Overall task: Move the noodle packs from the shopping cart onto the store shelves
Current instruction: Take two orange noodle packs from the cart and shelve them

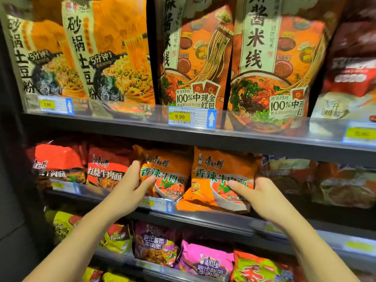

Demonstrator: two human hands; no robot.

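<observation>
- Two orange plastic noodle packs (166, 176) (221, 180): I see them side by side on the dark middle shelf (203, 217).
- Left hand (132, 184): grips left pack's edge.
- Right hand (258, 192): grips right pack, thumb on its front.

Scene lit from above/front; centre packs bright, colours saturated. Left side and gaps under each shelf (183, 137) left in deep shadow. Glare seen on clear price strip (264, 123). Wide-angle bending noted at edges; corners soft, esp. red bags (354, 64) at right. Centre text sharp.
</observation>
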